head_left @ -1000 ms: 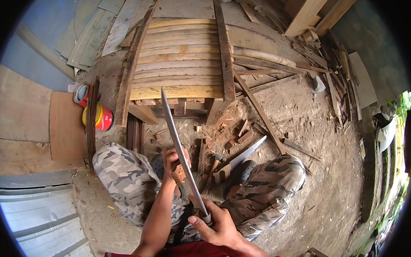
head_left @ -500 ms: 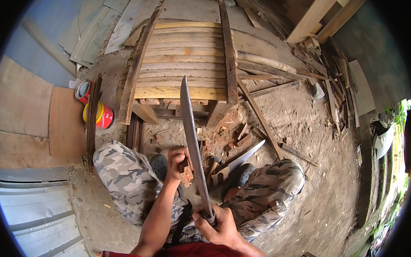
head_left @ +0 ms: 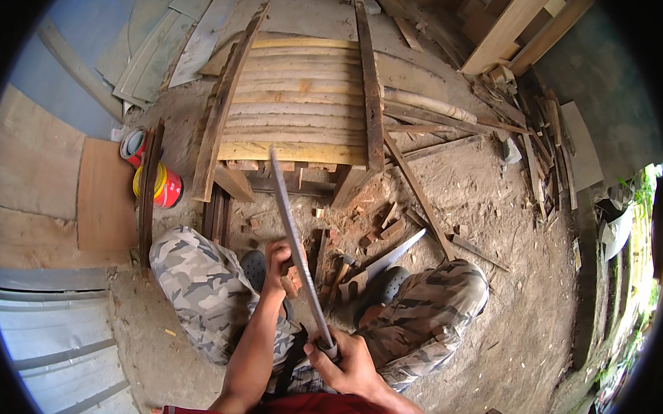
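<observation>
My right hand [head_left: 349,362] is closed round the handle end of a machete [head_left: 299,244]. Its long, narrow dark-grey blade points up and forward, leaning left. My left hand [head_left: 277,259] grips a small reddish-brown block of wood [head_left: 292,280], which sits just left of the blade. The blade passes in front of part of the block, so I cannot tell whether they touch. Between my feet lies a handsaw [head_left: 397,252] with its teeth toward the far right. Beside it a wooden-handled tool [head_left: 339,276] shows only in part.
A slatted wooden frame [head_left: 298,111] stands ahead, resting on blocks. Wood offcuts [head_left: 393,229] litter the dirt floor. A long batten [head_left: 419,195] slants down at right. Red and yellow cans [head_left: 168,188] stand at left, and scrap boards [head_left: 541,163] pile up far right.
The machete's tip has swung left and dropped lower, with my right hand shifting slightly left. My left hand and the block have moved slightly left.
</observation>
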The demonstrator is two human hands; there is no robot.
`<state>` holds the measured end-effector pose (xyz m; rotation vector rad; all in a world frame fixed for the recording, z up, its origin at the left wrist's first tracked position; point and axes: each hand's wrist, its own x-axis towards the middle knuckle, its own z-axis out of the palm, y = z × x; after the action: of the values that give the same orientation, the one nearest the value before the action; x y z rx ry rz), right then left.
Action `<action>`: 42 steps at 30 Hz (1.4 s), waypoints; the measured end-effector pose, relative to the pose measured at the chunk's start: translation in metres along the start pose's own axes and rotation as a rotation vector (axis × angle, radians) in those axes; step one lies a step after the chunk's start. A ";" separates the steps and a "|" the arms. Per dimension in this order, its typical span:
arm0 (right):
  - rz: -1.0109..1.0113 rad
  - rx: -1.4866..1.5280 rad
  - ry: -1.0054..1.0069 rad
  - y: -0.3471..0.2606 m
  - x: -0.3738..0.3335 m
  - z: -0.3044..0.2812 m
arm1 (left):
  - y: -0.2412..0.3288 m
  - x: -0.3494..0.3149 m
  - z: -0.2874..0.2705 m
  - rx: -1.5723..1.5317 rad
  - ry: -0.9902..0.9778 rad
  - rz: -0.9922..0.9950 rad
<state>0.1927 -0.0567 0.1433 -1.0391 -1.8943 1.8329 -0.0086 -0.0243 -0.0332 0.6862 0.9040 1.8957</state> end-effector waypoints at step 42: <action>-0.011 -0.024 0.027 -0.012 0.008 -0.001 | 0.005 0.010 0.002 -0.020 -0.079 -0.057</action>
<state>0.1846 -0.0501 0.1525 -1.0544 -1.9077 1.7854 -0.0138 -0.0161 -0.0266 0.7108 0.8450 1.8120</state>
